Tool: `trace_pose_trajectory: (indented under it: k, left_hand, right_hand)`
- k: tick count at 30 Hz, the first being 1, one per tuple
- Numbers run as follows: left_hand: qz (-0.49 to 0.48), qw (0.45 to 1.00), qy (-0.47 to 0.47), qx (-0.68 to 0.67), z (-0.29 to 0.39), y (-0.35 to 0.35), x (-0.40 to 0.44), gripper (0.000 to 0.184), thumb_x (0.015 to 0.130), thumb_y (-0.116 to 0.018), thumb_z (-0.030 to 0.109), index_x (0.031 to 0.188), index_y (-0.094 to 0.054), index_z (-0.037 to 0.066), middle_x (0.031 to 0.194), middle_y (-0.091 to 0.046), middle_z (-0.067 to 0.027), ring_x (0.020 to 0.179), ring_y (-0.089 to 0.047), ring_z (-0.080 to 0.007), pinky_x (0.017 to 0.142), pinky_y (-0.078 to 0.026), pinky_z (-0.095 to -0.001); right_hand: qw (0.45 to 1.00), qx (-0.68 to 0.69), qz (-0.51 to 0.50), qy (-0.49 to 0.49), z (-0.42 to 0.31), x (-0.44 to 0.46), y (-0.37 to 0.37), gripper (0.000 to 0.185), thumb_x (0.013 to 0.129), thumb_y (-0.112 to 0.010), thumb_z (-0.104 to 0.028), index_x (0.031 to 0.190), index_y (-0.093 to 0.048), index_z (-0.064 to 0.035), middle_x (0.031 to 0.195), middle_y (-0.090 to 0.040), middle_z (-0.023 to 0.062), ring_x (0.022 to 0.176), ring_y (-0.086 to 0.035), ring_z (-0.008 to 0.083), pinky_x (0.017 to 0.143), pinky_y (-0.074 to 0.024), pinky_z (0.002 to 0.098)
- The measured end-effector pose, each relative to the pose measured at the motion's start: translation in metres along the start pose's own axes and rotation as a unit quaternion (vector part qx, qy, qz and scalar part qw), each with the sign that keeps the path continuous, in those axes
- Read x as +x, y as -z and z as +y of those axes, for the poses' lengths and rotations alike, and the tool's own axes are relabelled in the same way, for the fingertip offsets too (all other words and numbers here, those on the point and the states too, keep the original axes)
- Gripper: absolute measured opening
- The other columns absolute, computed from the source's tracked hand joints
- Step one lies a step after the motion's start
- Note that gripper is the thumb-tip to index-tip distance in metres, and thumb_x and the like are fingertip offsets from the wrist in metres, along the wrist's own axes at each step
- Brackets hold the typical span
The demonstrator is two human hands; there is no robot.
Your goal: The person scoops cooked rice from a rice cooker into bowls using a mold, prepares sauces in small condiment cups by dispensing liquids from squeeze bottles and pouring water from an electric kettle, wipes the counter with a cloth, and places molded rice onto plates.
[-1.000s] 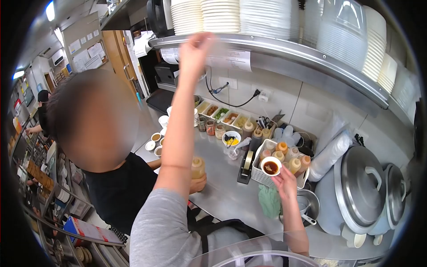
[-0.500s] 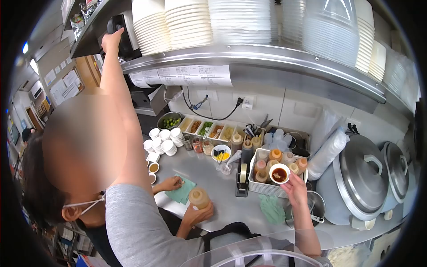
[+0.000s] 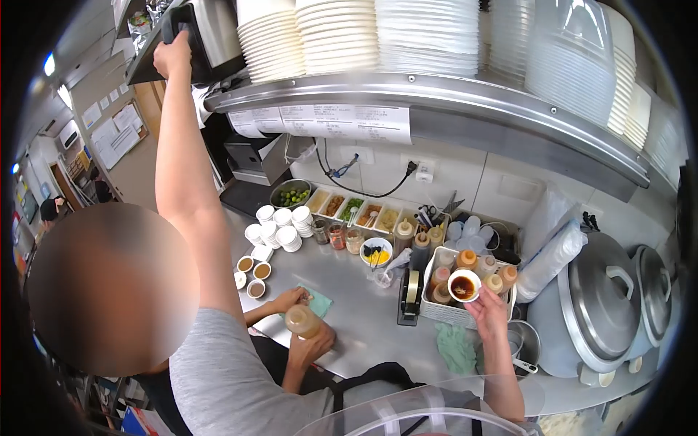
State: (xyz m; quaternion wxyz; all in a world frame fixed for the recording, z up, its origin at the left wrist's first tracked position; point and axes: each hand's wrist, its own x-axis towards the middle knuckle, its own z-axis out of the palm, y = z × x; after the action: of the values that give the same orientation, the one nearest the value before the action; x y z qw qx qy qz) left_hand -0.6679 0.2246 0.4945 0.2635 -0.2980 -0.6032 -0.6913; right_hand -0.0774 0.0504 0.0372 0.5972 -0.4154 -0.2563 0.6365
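My left hand (image 3: pixel 174 55) reaches up to the shelf at the upper left, fingers wrapped round the black handle of a steel jug (image 3: pixel 216 35). In my right hand (image 3: pixel 489 314) is a small white cup (image 3: pixel 464 285) with dark brown sauce and some pale bits in it. This cup is held upright above a white basket (image 3: pixel 445 313) of squeeze bottles. Below it on the counter lies a crumpled green cloth (image 3: pixel 456 347). A tape dispenser (image 3: pixel 409 298) stands left of the basket.
A co-worker at my left holds a squeeze bottle (image 3: pixel 302 321) beside a green cloth (image 3: pixel 320 302). Small sauce cups (image 3: pixel 255 289) and stacked white tubs (image 3: pixel 289 238) stand on the steel counter (image 3: pixel 360 320). Large lidded pots (image 3: pixel 592 298) fill the right. Stacked bowls (image 3: pixel 338 40) line the overhead shelf.
The view has shifted, so the counter sits further right and lower. More of the steel jug shows beside my left hand. The co-worker's head and squeeze bottle have moved left.
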Motion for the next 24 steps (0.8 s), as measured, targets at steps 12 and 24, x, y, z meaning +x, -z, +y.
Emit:
trace_pose_trajectory:
  k: [12, 24]
  left_hand:
    - [-0.067, 0.968, -0.036, -0.241, 0.061, 0.186, -0.060, 0.025, 0.064, -0.074, 0.018, 0.069, -0.057, 0.001, 0.059, -0.053, -0.0037, 0.048, -0.050, -0.0121, 0.044, -0.039, -0.0247]
    - [-0.387, 0.849, 0.120, -0.340, 0.041, 0.276, -0.257, 0.022, 0.079, -0.060, 0.016, 0.065, -0.045, 0.008, 0.053, -0.037, 0.0011, 0.049, -0.037, -0.0087, 0.050, -0.031, -0.0225]
  right_hand:
    - [0.995, -0.004, -0.092, -0.025, -0.006, -0.017, 0.010, 0.042, 0.088, -0.051, -0.017, 0.123, -0.040, 0.0028, 0.105, -0.057, 0.0109, 0.091, -0.059, 0.0189, 0.078, -0.0483, 0.0303]
    - [0.991, 0.003, -0.128, -0.027, -0.013, -0.049, 0.033, 0.039, 0.087, -0.051, -0.016, 0.120, -0.043, 0.0052, 0.102, -0.058, 0.0120, 0.087, -0.060, 0.0186, 0.077, -0.0504, 0.0286]
